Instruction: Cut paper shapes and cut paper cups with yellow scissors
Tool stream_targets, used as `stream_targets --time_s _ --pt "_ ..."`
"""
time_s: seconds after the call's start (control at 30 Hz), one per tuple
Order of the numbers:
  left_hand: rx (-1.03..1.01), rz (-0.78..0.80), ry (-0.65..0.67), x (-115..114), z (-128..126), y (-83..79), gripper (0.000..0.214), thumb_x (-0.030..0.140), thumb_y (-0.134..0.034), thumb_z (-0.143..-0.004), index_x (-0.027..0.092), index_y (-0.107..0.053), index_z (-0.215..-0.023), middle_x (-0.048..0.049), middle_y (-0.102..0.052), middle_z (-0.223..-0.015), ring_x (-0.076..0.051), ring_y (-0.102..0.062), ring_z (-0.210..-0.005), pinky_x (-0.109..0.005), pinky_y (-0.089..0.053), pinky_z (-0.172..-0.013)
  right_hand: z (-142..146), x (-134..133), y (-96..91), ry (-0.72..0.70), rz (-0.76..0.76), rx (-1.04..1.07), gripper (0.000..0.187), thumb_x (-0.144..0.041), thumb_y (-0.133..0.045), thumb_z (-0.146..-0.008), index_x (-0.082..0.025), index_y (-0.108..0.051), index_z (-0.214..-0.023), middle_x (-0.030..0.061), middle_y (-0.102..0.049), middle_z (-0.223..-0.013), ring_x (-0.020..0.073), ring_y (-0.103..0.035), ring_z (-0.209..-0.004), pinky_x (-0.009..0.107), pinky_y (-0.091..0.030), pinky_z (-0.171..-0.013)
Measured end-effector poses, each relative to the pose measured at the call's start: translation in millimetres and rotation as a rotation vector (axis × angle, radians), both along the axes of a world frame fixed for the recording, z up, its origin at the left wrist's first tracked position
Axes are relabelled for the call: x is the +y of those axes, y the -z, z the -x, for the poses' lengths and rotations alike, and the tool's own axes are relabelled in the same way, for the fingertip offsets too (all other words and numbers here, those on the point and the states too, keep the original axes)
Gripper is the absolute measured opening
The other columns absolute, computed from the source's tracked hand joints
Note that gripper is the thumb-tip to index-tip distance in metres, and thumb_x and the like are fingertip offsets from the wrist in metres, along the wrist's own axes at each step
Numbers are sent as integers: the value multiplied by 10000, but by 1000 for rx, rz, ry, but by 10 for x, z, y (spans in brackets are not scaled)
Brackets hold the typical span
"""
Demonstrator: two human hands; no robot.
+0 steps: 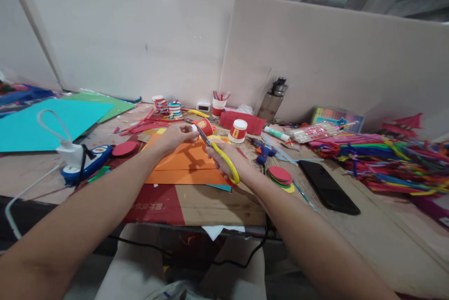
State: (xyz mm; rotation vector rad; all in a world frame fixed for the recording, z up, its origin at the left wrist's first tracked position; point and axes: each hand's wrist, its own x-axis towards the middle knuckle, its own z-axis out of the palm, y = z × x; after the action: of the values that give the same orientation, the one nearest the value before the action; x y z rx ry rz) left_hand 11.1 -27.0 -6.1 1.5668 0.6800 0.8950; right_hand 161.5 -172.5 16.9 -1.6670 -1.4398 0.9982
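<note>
Red paper cup (205,125) in our left hand (177,135): we hold it tilted above the orange sheets (185,176), about midway along the near edge of the surface (386,237) and set back from it. Our left fingers look pinched on its white end, probably to steady it while leaving the printed side free. Our right hand (243,164) has its fingers wrapped round the yellow handles of the scissors (229,162), whose blades point away from us, toward the cup; whether they touch it, we cannot tell. A second cup (237,133) stands nearer the far edge, perhaps placed within reach. To its right lies the glue gun (264,152), likely aside so both hands have room.
</note>
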Motion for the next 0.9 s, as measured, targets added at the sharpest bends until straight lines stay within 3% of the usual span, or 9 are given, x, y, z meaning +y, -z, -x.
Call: stream_targets --time_s 0.2,0.33,0.57,0.9 --pt "100 68 -37 -7 37 -36 462 410 -856 -480 113 -638 -759 -41 -629 -702 -137 -574 -665 -301 -460 -670 24 48 -75 19 107 17 235 -416 -484 -916 -211 -449 -807 -72 -435 -483 59 -376 -329 159 -290 -313" --pt "49 92 -30 9 32 -23 493 316 -870 -444 117 -622 -821 -35 -636 -752 -139 -590 -686 -310 -464 -696 -33 59 -38 2 43 12 286 -491 -507 -895 -219 -457 -823 -68 -469 -511 70 -421 -337 166 -325 -299" --pt "-17 12 -21 44 22 -10 495 205 -812 -490 128 -613 -937 -49 -662 -858 -164 -613 -799 -363 -474 -817 -80 22 -55 -49 -32 -65 394 -611 -542 -834 -222 -496 -876 -48 -511 -537 87 -466 -362 172 -329 -304" --pt "-39 32 -14 65 46 -41 528 244 -829 -500 119 -624 -970 -59 -672 -861 -179 -623 -837 -360 -468 -842 -22 -63 -205 -10 60 -59 362 -545 -525 -873 -189 -499 -815 -44 -500 -513 62 -431 -343 161 -321 -330"
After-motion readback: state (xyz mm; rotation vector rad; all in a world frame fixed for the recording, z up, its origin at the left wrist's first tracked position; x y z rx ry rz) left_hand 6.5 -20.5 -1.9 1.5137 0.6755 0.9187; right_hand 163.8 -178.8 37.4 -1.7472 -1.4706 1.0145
